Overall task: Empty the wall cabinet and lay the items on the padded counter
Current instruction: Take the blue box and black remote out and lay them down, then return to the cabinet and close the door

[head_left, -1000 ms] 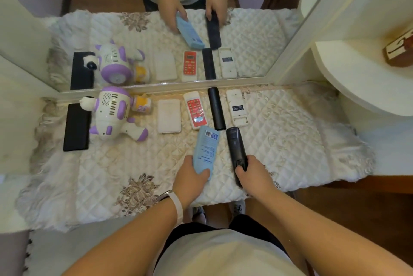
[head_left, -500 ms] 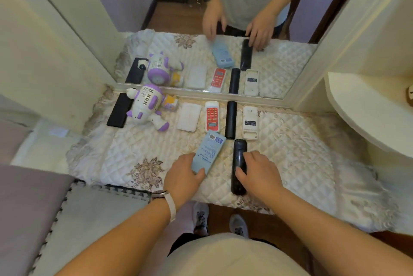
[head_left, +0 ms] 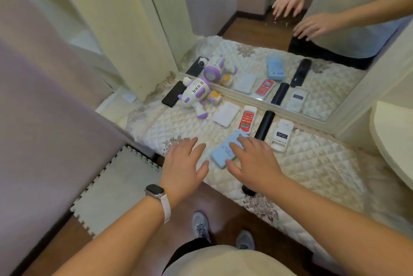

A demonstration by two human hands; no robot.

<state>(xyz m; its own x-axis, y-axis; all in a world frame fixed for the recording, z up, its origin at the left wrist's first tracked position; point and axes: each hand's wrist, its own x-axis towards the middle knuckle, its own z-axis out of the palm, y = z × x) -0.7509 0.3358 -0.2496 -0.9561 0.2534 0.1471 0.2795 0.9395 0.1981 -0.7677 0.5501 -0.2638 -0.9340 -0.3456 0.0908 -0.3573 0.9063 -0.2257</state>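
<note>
A light blue remote (head_left: 224,151) lies flat on the quilted padded counter (head_left: 317,164). My left hand (head_left: 183,164) hovers just left of it, fingers spread, holding nothing. My right hand (head_left: 252,159) is open above the blue remote's right side and covers most of a black remote, whose near end (head_left: 247,190) shows under my wrist. Behind them, in a row by the mirror, lie a black phone (head_left: 173,97), a purple-and-white toy robot (head_left: 195,94), a white pad (head_left: 226,114), a red remote (head_left: 247,118), a black cylinder (head_left: 264,124) and a white remote (head_left: 282,135).
A mirror (head_left: 257,30) behind the counter doubles everything. A cream cabinet panel (head_left: 116,30) stands at the left, a rounded white shelf (head_left: 393,141) at the right. A grey foam mat (head_left: 116,188) and wooden floor lie below, with my shoes (head_left: 201,226) visible.
Both hands have let go of the blue and black remotes, which now rest on the counter. My hands have lifted and opened, and the view has swung left.
</note>
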